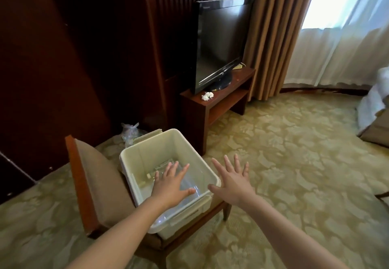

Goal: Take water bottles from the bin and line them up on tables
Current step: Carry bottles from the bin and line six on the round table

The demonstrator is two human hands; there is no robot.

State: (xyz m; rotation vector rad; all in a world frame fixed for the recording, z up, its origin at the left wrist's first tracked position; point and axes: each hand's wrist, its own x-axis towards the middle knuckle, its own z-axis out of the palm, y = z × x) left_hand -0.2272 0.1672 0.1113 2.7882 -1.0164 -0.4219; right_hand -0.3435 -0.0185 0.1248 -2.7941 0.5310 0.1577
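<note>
A cream plastic bin (pixel 145 155) stands on the seat of an upholstered chair (pixel 101 176). Clear water bottles (pixel 162 166) lie at its bottom, partly hidden under my left hand. My left hand (pixel 171 184) hovers over the bin's opening, fingers straight and spread, holding nothing. My right hand (pixel 231 179) is held just right of the bin's rim, above the carpet, fingers spread and empty.
A low wooden TV stand (pixel 223 98) with a flat screen (pixel 219 41) and a crumpled tissue (pixel 207 96) stands behind the bin. A clear plastic bag (pixel 130 132) lies on the floor by the dark wardrobe. Curtains hang at right; patterned carpet stretches to the right.
</note>
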